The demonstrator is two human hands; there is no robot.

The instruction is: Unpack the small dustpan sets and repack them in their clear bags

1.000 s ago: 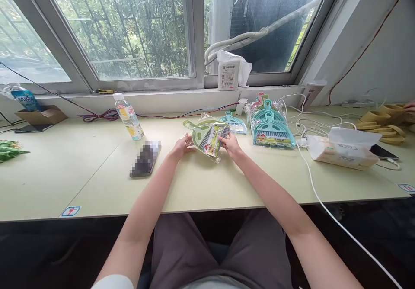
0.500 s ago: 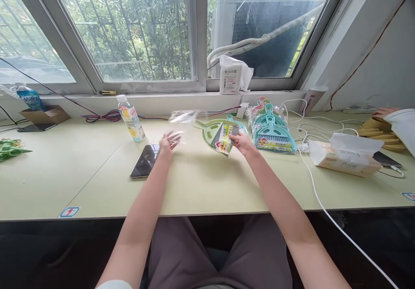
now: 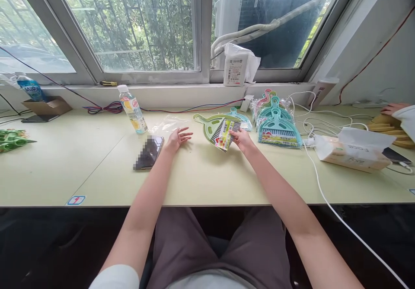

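A green dustpan and brush set (image 3: 210, 127) with a printed label card (image 3: 224, 136) is held over the table in my right hand (image 3: 242, 140), whose fingers are closed on its brush end. My left hand (image 3: 179, 139) is empty, fingers spread, to the left of the set and apart from it. Just behind that hand, a clear plastic bag (image 3: 170, 124) lies on the table. One blue set (image 3: 241, 118) lies behind my right hand. To the right stands a stack of wrapped dustpan sets (image 3: 279, 129), in turquoise, green and pink.
A phone (image 3: 149, 152) and a drink bottle (image 3: 132, 109) lie left of my left hand. Right of the stack are a tissue pack (image 3: 355, 149) and tangled white cables (image 3: 311, 126). Another person's hand (image 3: 394, 108) rests by yellow rolls (image 3: 385, 129) at far right.
The clear bag has come off the green set and now lies on the table at the left. My left hand has let go of it; my right hand has kept hold of the set.
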